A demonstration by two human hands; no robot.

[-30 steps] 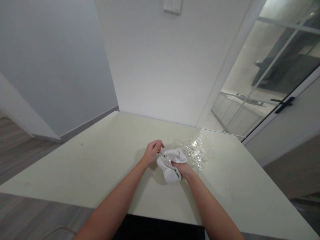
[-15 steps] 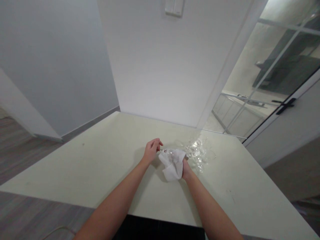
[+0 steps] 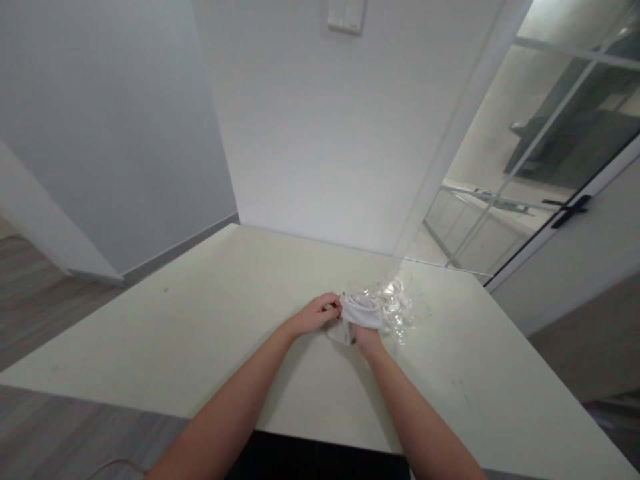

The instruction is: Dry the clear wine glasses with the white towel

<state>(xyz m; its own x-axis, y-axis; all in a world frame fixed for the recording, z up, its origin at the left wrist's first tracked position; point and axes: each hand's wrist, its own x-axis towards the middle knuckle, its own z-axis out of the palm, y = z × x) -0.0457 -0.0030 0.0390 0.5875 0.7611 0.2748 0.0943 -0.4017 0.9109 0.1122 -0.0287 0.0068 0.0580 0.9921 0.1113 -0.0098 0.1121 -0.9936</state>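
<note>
A white cloth [image 3: 363,313] is bunched over my right hand [image 3: 369,339], which grips it from below and behind, with most of the fingers covered. My left hand [image 3: 316,315] is at the cloth's left edge, its thumb and fingers closed together there. The clear glass seen in the cloth a moment ago is now covered by cloth and fingers. Right beside the cloth, on the tabletop [image 3: 240,300], is a cluster of clear glass pieces [image 3: 397,310], whose separate shapes are hard to make out.
A white wall with a switch plate [image 3: 346,16] rises behind the table. To the right stands a glass-paned door with a black handle [image 3: 571,211]. The table's near edge runs just in front of my body, over a wood-look floor [image 3: 90,433].
My left hand has shifted right and slightly down to the cloth. The cloth has turned and folded over my right hand, and the glass within it has gone out of sight.
</note>
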